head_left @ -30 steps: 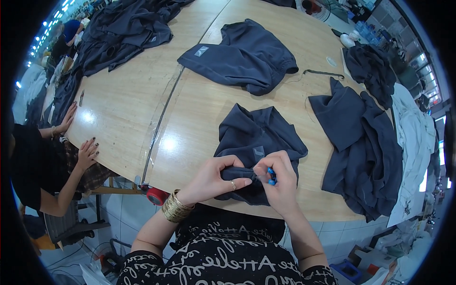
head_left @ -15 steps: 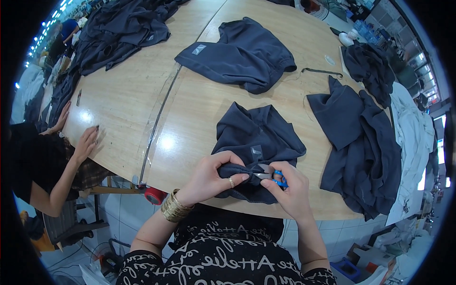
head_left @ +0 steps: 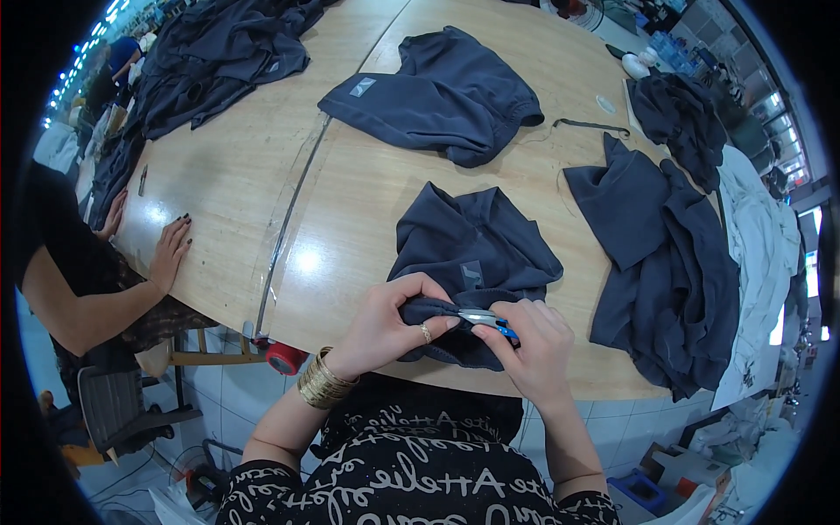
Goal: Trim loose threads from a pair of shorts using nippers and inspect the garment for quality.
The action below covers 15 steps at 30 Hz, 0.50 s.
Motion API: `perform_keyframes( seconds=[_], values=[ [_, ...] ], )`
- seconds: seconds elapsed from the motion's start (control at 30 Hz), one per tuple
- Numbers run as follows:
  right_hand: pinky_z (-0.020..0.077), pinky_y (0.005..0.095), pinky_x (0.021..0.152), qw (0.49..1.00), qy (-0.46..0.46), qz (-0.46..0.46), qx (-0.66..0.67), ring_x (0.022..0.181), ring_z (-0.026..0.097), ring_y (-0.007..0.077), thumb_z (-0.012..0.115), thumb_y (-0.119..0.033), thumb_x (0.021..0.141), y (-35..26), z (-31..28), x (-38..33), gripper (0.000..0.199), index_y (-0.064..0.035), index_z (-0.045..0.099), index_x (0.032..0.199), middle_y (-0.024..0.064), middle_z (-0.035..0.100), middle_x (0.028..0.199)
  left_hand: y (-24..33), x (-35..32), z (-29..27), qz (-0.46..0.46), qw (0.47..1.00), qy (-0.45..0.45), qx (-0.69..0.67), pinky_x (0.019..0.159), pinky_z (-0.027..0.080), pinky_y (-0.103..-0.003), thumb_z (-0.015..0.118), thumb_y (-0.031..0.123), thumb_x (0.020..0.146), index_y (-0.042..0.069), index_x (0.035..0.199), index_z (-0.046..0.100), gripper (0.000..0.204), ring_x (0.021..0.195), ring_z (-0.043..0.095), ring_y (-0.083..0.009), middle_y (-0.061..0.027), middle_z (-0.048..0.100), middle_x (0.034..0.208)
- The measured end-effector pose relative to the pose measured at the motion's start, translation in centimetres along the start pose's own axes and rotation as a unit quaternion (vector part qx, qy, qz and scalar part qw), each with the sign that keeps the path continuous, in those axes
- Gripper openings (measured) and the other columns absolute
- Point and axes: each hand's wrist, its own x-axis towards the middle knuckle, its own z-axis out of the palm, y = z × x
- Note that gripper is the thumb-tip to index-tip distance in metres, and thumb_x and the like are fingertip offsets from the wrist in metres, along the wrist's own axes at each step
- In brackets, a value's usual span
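Dark garment (head_left: 477,254) hem pinched by left hand (head_left: 385,319); right hand (head_left: 534,346) grips snips (head_left: 486,318), blades mostly hidden.

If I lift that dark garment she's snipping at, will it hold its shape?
Probably not. The dark garment lies rumpled in soft folds, so it likely droops. The left hand bunches its edge easily, suggesting thin, light cloth. It should not roll; it may drag on the wooden table.
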Motion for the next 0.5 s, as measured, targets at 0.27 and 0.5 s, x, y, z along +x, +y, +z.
perform_keyframes(
  seconds=[0.27,0.5],
  values=[
    [0.0355,0.0335,0.054,1.000,-0.001,0.000,0.000,0.059,0.050,0.0231,0.073,-0.025,0.075,0.3,-0.2,0.4,0.022,-0.0064,0.062,0.082,0.0052,0.054,0.066,0.1,0.6,0.2,-0.012,1.000,-0.005,-0.009,0.066,0.046,-0.024,0.073,0.012,0.077,0.000,0.088,0.063,0.019,0.072,0.059,-0.0107,-0.0043,0.062,0.081],
    [0.0421,0.0304,0.065,0.989,0.001,0.110,0.102,0.068,0.055,0.0186,0.073,-0.021,0.075,0.3,1.0,-0.8,0.030,-0.0033,0.061,0.096,0.0047,0.059,0.079,-2.1,0.3,0.1,0.075,0.996,0.037,-0.031,0.070,0.047,-0.026,0.072,0.015,0.080,0.003,0.088,0.061,0.018,0.078,0.058,-0.0094,-0.0035,0.062,0.081]
  ],
)
